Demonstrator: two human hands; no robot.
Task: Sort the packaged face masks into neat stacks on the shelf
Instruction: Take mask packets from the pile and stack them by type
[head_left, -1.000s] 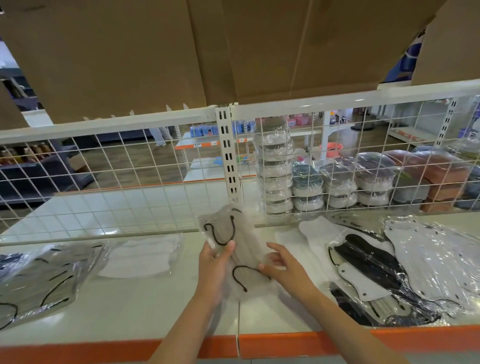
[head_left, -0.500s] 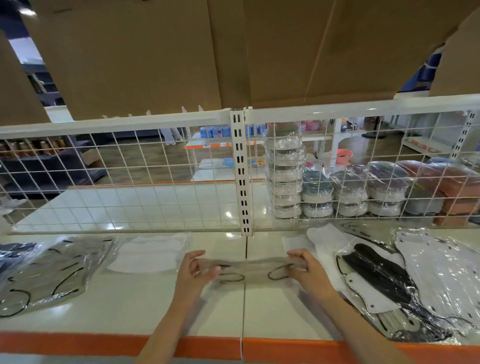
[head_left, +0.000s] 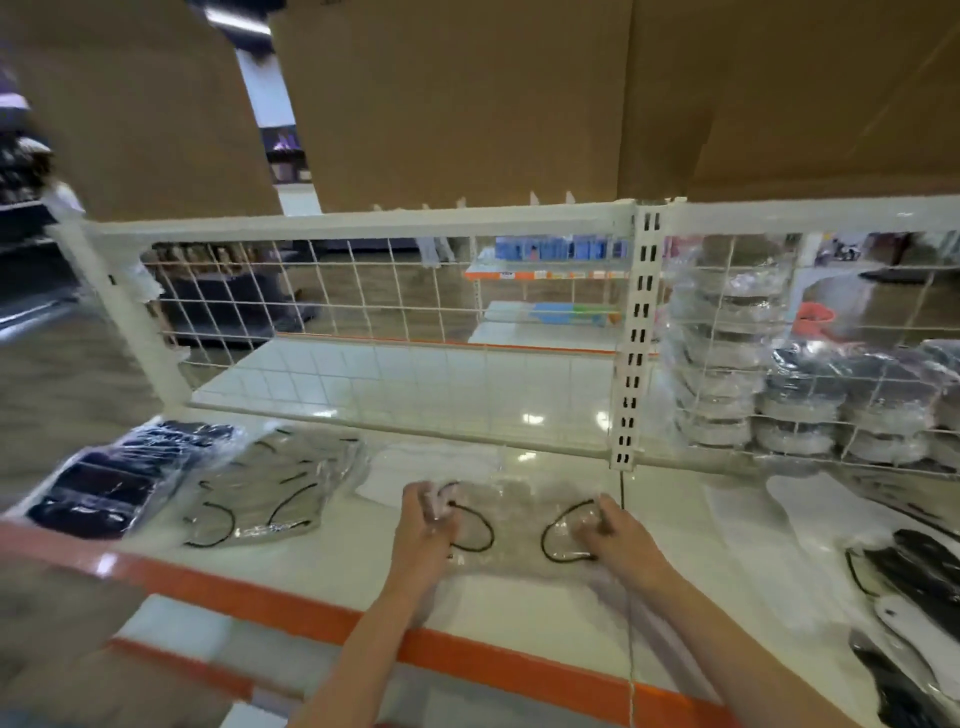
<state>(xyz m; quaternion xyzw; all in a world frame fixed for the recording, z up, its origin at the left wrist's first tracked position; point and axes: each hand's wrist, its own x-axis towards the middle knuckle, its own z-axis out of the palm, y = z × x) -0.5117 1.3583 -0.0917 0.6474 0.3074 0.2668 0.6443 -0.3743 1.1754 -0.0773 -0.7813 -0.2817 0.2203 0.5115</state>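
Note:
A clear-wrapped beige face mask (head_left: 519, 525) with black ear loops lies level just above the white shelf (head_left: 691, 540). My left hand (head_left: 428, 519) grips its left end and my right hand (head_left: 610, 525) grips its right end. To the left lies a stack of beige packaged masks (head_left: 270, 488), and further left a stack of black packaged masks (head_left: 114, 483). A white packaged mask (head_left: 431, 465) lies just behind my hands. At the right edge is a loose pile of black and white packaged masks (head_left: 914, 587).
A white wire-grid back panel (head_left: 415, 332) and a slotted upright (head_left: 636, 338) close the rear of the shelf. Behind the grid at right stand stacked wrapped round items (head_left: 800, 410). Cardboard (head_left: 467, 93) hangs overhead. An orange strip (head_left: 260, 603) edges the shelf front.
Both hands turned the beige mask from upright to level, then carried it leftward along the shelf. The view swung left, so the left stacks are now nearer the middle.

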